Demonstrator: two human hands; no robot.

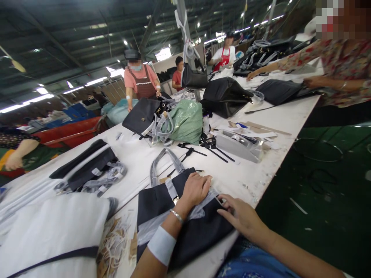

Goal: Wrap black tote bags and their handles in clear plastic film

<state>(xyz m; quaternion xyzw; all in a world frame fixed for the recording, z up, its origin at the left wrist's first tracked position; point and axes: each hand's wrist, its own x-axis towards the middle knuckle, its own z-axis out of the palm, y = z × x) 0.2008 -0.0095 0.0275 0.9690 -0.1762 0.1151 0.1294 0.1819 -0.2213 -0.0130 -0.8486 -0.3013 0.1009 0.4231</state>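
A dark handbag [158, 200] lies on the white worktable in front of me, with clear wrap over its strap and its looped handle [162, 158]. My left hand [197, 189] lies across the bag's upper part, its fingers bent down over the top edge. At the bag's right side, my right hand [236, 212] has thumb and fingers closed about the edge, beside the plastic-wrapped strap [203, 204]. A metal clasp [175, 200] shows on the bag's front, left of my left wrist. Some fingertips are hidden.
Black strap pieces [214, 146], a grey tape dispenser [239, 144] and a green plastic bag [187, 121] lie beyond. More handbags [226, 96] stand farther back. White foam sheets [55, 231] are at left. The table's right edge [278, 170] is close. Co-workers stand around.
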